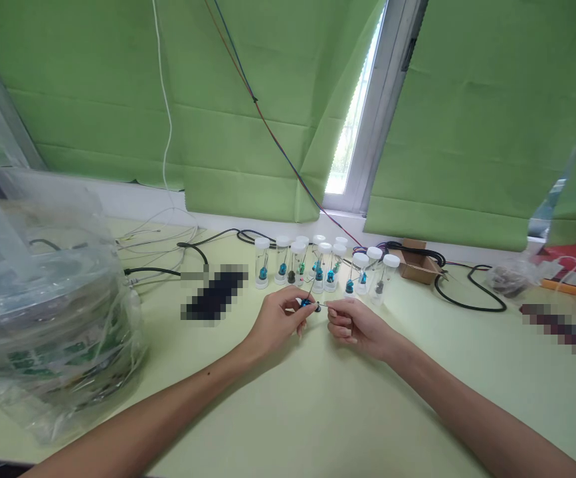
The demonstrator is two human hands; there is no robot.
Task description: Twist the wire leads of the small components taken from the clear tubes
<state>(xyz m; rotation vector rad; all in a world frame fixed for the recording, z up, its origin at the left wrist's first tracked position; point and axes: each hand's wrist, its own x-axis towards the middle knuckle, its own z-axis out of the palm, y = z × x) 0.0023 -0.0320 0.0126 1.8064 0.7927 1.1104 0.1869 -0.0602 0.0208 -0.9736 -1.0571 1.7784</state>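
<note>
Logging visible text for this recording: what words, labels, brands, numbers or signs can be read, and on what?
No text can be read anywhere.
Plastic-wrapped bundle: green patches, too blurred to tell any lettering.
Capped tubes: no readable label.
Blue piece in the left hand: too small to tell.
Dark object and dark red object: pixelated, unreadable.

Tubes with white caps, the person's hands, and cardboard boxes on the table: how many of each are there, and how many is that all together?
Tubes with white caps: 11 that I can see
Hands: 2, the left hand and the right hand
Cardboard box: 1
Total: 14
</note>
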